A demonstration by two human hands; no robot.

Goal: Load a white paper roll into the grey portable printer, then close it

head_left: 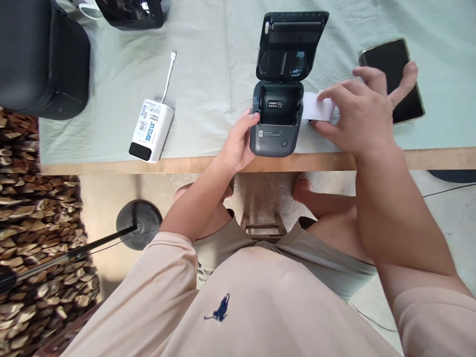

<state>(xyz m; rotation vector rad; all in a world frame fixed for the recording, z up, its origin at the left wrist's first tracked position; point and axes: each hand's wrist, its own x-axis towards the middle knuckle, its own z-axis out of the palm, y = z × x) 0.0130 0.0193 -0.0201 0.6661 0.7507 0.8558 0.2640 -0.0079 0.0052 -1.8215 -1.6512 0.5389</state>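
Note:
A dark grey label printer [274,144] is at the table's front edge with its lid [290,47] raised and its paper bay bare inside. My left hand [240,141] grips the printer's left side, thumb on the rim of the bay. Just right of the printer, my right hand [359,114] has thumb and index finger closed on a roll of white label paper [316,106]. The other fingers of that hand are spread over a dark-screened phone [388,64] lying on the cloth. The roll's far side is partly hidden by my fingers.
A white power bank [152,131] with a short cable [170,74] lies on the left of the cloth-covered table [208,64]. Behind it are a black case [70,59] and a glossy black device [132,12]. A round stand base [138,225] and stacked firewood [40,213] are below left.

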